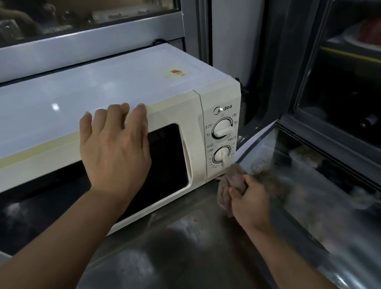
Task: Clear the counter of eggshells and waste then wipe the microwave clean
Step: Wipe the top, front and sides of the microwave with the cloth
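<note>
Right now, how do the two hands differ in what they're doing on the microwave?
The left hand lies flat with straight fingers over the microwave top front edge, holding nothing; the right hand is curled around a cloth. The left hand sits high over the door; the right hand is low, above the steel counter, with the cloth at the control panel's bottom corner. Both are bare and reach toward the microwave front.
</note>
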{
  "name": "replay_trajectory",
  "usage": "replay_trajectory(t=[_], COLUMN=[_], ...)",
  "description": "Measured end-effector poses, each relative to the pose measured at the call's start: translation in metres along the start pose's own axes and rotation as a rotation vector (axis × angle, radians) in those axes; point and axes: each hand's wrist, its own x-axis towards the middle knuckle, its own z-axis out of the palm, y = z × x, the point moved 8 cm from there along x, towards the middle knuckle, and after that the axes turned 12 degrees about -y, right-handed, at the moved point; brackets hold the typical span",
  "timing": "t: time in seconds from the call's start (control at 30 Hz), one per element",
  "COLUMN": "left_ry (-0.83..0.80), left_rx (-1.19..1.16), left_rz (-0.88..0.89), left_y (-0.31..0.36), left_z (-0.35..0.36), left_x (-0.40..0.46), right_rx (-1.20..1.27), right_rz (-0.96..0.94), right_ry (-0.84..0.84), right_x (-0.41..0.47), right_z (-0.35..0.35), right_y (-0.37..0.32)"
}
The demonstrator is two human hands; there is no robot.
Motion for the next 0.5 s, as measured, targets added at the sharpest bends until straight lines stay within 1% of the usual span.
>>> replay_trajectory(t=[0.1,0.13,0.2,0.23,0.27,0.3,0.33,0.4,0.43,0.5], left_ry=[-0.029,-0.033,-0.039,-0.038,-0.034,-0.028,-0.024,-0.023,-0.021,-0.014], left_rx=[-0.011,-0.012,-0.009,-0.01,-0.013,-0.015,-0.014,-0.004,-0.001,-0.003], left_rz=[-0.012,-0.017,-0.031,-0.038,-0.044,-0.049,-0.05,-0.05,-0.052,-0.057], left_y=[0.001,0.001,0.001,0.001,0.0,0.0,0.0,0.001,0.001,0.001], left_z=[-0.001,-0.001,-0.001,0.0,-0.001,-0.001,-0.001,0.0,0.0,0.0], left_x=[0.0,0.0,-0.001,-0.001,-0.001,-0.001,0.0,-0.001,-0.001,-0.001], right_rx=[-0.225,-0.279,-0.306,-0.368,-0.485,-0.596,-0.663,-0.686,-0.677,-0.693], right_rz=[-0.09,-0.133,-0.179,-0.166,-0.134,-0.103,-0.1,-0.127,-0.166,-0.252], right_ry=[0.109,0.099,-0.025,-0.14,-0.231,-0.288,-0.301,-0.273,-0.27,-0.323], right_x=[0.006,0.012,0.027,0.034,0.038,0.041,0.041,0.031,0.024,0.009], right_z=[-0.039,-0.044,-0.036,-0.022,-0.008,0.003,0.012,0.028,0.036,0.057], right_y=[-0.007,-0.009,-0.003,0.005,0.016,0.027,0.033,0.032,0.028,0.021])
